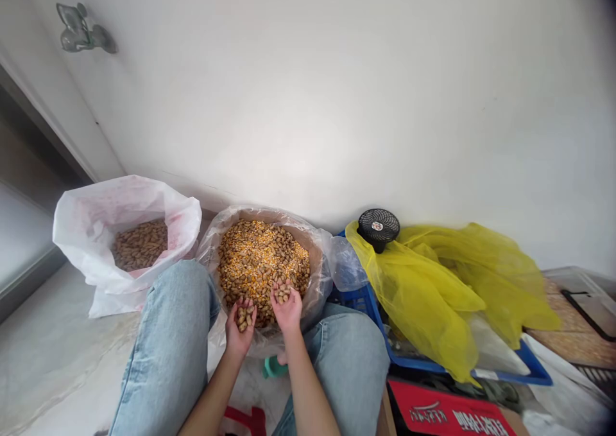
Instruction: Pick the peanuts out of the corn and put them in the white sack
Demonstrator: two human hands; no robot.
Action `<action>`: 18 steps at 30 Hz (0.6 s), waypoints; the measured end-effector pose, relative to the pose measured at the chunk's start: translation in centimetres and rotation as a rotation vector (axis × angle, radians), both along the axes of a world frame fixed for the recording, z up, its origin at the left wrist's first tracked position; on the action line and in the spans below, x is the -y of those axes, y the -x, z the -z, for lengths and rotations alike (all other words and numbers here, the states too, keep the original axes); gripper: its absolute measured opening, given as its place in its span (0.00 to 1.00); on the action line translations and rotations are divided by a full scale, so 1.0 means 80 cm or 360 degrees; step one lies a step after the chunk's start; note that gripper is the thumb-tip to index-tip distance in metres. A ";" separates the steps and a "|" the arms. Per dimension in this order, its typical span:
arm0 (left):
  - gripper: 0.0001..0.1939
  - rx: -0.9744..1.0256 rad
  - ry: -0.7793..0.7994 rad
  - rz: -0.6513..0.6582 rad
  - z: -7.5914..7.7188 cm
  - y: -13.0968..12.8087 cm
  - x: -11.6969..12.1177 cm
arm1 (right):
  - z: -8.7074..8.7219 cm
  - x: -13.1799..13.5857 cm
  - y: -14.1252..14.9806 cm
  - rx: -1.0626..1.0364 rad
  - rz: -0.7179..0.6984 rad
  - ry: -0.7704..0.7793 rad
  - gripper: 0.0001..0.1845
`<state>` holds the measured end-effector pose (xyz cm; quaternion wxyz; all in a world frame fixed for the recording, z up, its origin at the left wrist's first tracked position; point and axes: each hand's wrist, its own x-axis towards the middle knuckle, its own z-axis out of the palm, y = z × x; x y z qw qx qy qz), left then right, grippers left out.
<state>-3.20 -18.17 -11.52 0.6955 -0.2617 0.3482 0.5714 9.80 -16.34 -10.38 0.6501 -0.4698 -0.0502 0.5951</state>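
My left hand [240, 330] is palm up at the near rim of a clear plastic bag [320, 282], cupped round several peanuts in their shells. Beside it, my right hand [287, 304] also faces up with unshelled peanuts lying in the palm and against the fingers. Under and beyond both hands, the bag holds a mix of yellow corn kernels [260, 250] and peanuts. To the left, a white woven sack [79, 230] stands with its mouth wide; unshelled peanuts [140, 244] fill its lower part.
My knees [168, 346] flank the clear bag. At right, a blue crate [409, 361] carries yellow mesh [428, 295] and a small black fan [378, 226]. A red printed box [447, 413] is below it. A white wall [337, 102] rises behind; something green [274, 366] lies under the bag.
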 end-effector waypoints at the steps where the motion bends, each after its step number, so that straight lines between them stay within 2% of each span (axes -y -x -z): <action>1: 0.09 -0.0004 -0.0019 0.0017 0.000 0.000 0.001 | -0.005 0.004 0.006 -0.0028 -0.0010 -0.0016 0.14; 6: 0.09 -0.0058 -0.0081 0.0087 0.000 -0.004 0.005 | -0.014 0.032 0.048 0.0081 -0.0127 0.0057 0.17; 12: 0.07 -0.0055 -0.0084 0.0218 -0.009 -0.010 0.012 | -0.004 0.063 0.104 0.0452 0.0116 -0.0022 0.15; 15: 0.07 0.0029 -0.0042 0.0231 -0.019 -0.010 0.015 | 0.000 0.069 0.117 0.0593 0.0077 -0.0041 0.16; 18: 0.06 0.0102 0.0005 0.0266 -0.026 -0.009 0.015 | 0.000 0.072 0.118 0.0583 0.0074 -0.0094 0.18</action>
